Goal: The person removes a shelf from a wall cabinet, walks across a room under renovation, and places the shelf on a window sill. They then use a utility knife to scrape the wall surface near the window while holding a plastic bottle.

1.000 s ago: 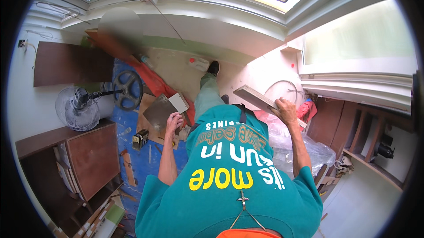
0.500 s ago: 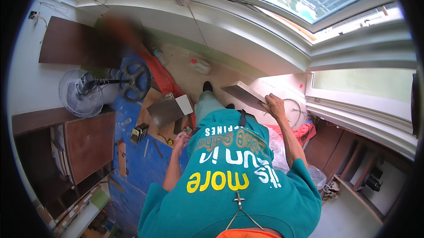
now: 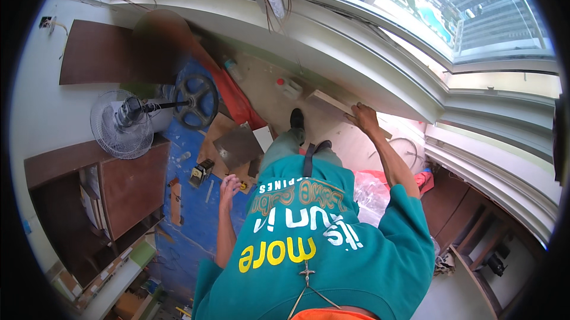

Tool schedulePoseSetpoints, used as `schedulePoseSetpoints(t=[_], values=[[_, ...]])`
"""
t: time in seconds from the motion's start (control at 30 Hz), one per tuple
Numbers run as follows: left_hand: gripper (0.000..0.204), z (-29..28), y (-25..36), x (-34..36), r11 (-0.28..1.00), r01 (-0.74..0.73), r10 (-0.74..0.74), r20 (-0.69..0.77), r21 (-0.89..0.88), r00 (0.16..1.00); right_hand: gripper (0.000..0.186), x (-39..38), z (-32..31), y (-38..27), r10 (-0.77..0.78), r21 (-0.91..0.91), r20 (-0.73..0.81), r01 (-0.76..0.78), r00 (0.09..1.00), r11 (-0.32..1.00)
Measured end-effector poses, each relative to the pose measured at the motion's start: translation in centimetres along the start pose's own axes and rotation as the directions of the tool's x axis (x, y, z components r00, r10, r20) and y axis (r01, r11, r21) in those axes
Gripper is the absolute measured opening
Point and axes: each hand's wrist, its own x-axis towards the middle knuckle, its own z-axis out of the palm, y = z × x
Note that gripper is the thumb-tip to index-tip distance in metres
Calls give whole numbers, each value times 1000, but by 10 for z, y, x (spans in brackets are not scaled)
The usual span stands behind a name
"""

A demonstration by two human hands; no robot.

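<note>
My right hand (image 3: 364, 119), at the end of an outstretched arm, grips the edge of a flat board (image 3: 330, 102) with a pale edge, held out toward the wall under the window. My left hand (image 3: 230, 188) hangs at my left side with its fingers loosely bent and nothing visible in them. Near it, a yellow tape measure (image 3: 243, 185) lies at the edge of a brown board. Just beyond are a dark square panel (image 3: 236, 149) and a white piece (image 3: 262, 139). A black-and-yellow power tool (image 3: 202, 172) sits on the blue floor sheet (image 3: 196, 201).
A standing fan (image 3: 123, 123) with a round base lies across the left, above a brown cabinet (image 3: 133, 186). A white jug (image 3: 289, 88) stands near the wall beyond my shoes. Clear plastic (image 3: 369, 198) and red sheeting lie to my right. Brown shelving (image 3: 460, 213) stands at far right.
The board in my right hand has moved farther out toward the wall and now shows mostly its edge. My left hand has risen slightly. The whole view has shifted.
</note>
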Motion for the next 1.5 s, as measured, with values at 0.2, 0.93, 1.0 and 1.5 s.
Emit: schedulePoseSetpoints(t=[0.2, 0.93, 1.0, 1.5], values=[[48, -11, -6, -1, 996, 84, -85, 17, 25, 996, 38, 32, 6, 4, 56, -28, -3, -56, 998, 998], [32, 94, 140, -19, 802, -597, 588, 153, 15, 794, 24, -119, 64, -86, 358, 318, -20, -333, 934, 888], [26, 120, 169, -78, 677, -735, 733, 124, -38, 669, 23, -136, 90, -69, 377, 401, 78, -375, 923, 836], [16, 118, 173, -403, -419, -536, 908, -351, -733, -229, 32, -159, 162, 12, 78, 456, 553, -380, 829, 805]])
